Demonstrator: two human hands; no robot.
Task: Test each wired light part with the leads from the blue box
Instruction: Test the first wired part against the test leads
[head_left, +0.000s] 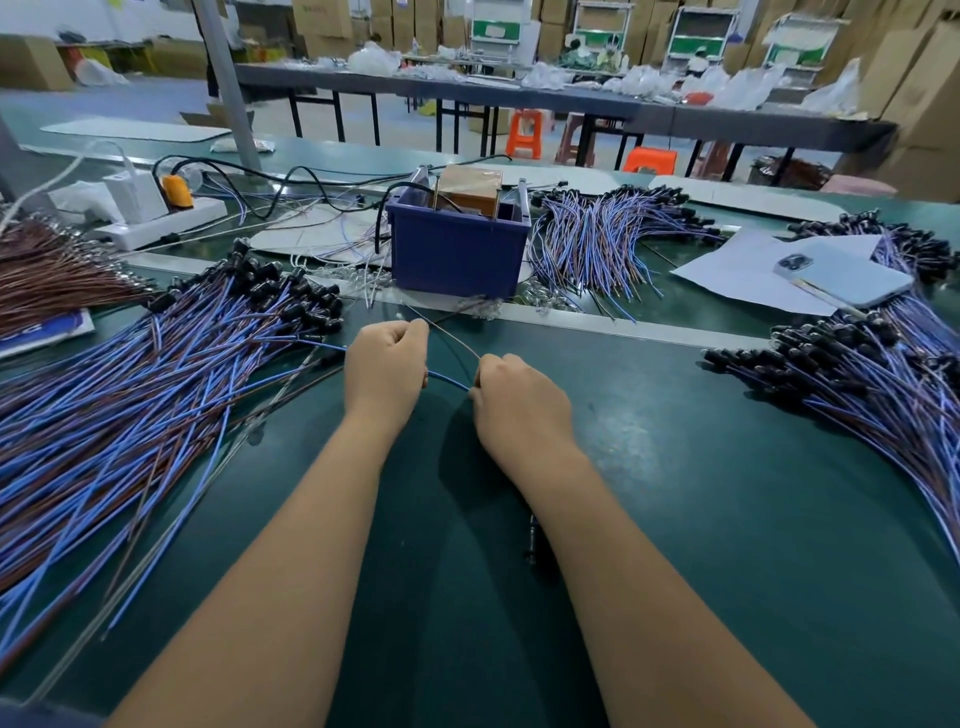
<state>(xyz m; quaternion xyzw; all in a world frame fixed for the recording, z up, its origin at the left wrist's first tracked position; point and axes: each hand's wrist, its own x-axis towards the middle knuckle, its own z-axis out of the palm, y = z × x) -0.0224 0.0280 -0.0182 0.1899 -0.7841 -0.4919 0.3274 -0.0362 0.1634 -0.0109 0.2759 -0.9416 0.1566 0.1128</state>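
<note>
- Hands at work on a green worktop (675, 467): the left hand (387, 364) is curled round a blue wire (449, 382) and pinches a thin lead (415, 314) at its fingertips, near the middle of the worktop.
- The right hand (517, 397) is closed in a fist on the other end of the same blue wire, with a thin brown wire (457, 340) running up from its knuckles toward the left hand.
- The blue box (454, 249) stands just beyond the hands, toward the far edge, with a brown block (472, 189) and upright metal pieces rising from it; a black cable (384, 218) loops out of its left side.
- A large pile of blue and brown wired light parts (130, 405) with black heads fans across the left side of the worktop, reaching the near left corner.
- A second such pile (857, 384) lies along the right edge; a third bundle (602, 244) sits just right of the box.
- A pale blue phone (844, 278) rests face down on white paper (737, 273) near the far right corner.
- A white power strip (161, 223) with a white adapter and an orange plug (176, 189) lies at the far left.
- Orange stools (524, 132) and stacked cartons stand beyond the worktop.
</note>
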